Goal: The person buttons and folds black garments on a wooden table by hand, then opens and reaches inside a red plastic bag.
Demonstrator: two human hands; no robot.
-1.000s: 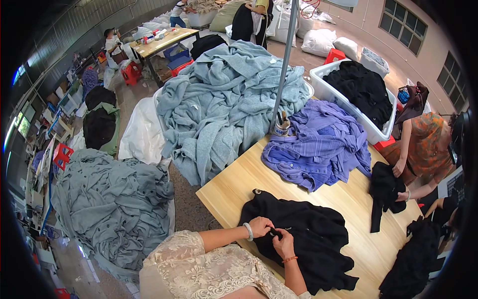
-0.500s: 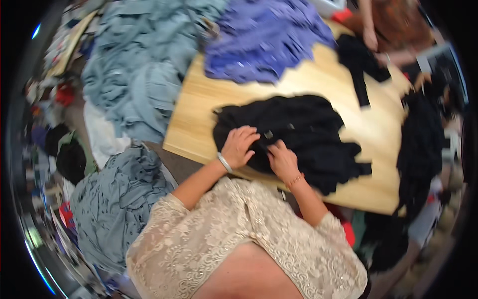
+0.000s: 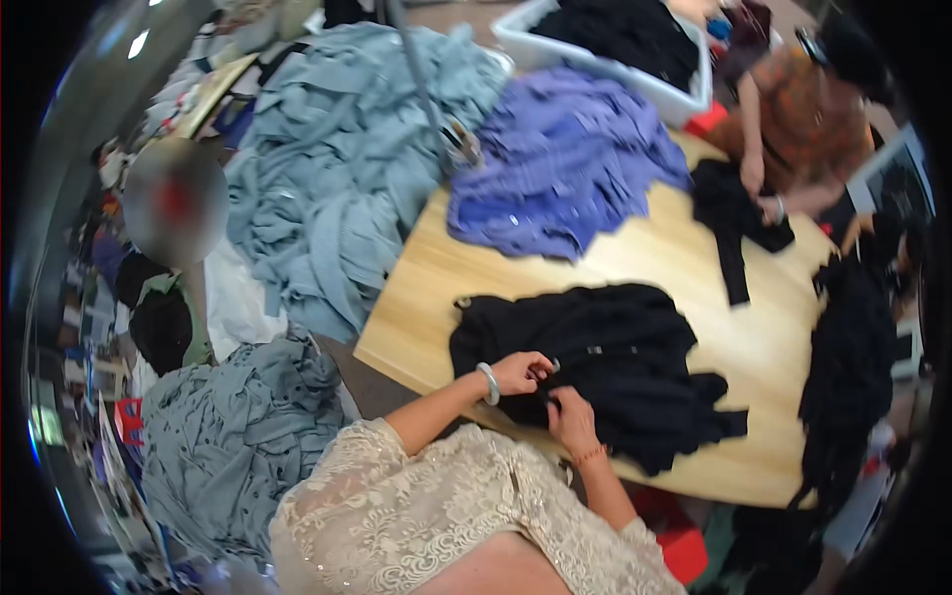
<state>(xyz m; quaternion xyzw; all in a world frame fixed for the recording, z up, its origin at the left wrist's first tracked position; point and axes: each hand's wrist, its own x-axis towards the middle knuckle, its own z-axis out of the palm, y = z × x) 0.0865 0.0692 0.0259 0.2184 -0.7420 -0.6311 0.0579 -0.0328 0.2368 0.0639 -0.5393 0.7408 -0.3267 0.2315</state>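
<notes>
While both hands pinch the black garment [image 3: 605, 367], purple clothes [image 3: 565, 169] lie beyond.

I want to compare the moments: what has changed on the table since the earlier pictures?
Mostly the view swung; nothing on the table visibly moved. Both hands, left hand and right hand, stay pinching the black garment at its near edge. The purple pile and wooden table are unchanged.

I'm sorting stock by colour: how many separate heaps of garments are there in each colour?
Grey-blue heaps: 2, the large one beyond the table's left end and the one by the person's left elbow
Purple heap: 1
Black heaps: 4, under the hands, the co-worker's, the right edge, the white bin
Total: 7
</notes>
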